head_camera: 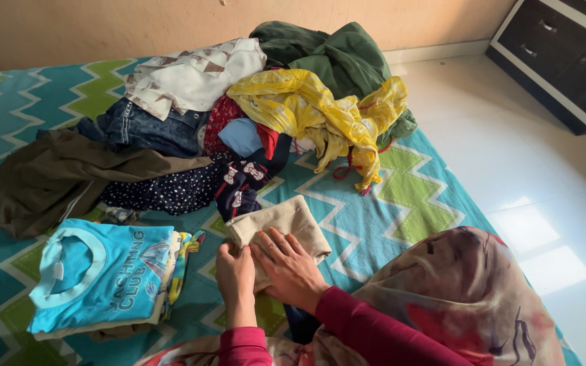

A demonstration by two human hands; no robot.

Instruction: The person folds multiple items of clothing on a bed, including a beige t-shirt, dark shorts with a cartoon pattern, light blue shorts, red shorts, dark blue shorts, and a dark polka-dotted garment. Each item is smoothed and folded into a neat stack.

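A beige folded cloth point(286, 222) lies on the bed in front of me. My right hand point(291, 268) rests flat on its near part, fingers spread. At the cloth's near left corner my left hand point(235, 274) pinches the fabric with curled fingers. Both sleeves are dark red. A patterned scarf point(469, 291) drapes over my right arm.
A stack of folded clothes topped by a light blue shirt point(106, 274) sits at the left. A heap of unfolded clothes lies behind: yellow cloth point(313, 112), green garment point(340, 57), jeans point(144, 129), brown garment point(55, 176). The zigzag bedsheet point(401, 196) ends at the white floor point(537, 169); a dark drawer unit point(564, 47) stands far right.
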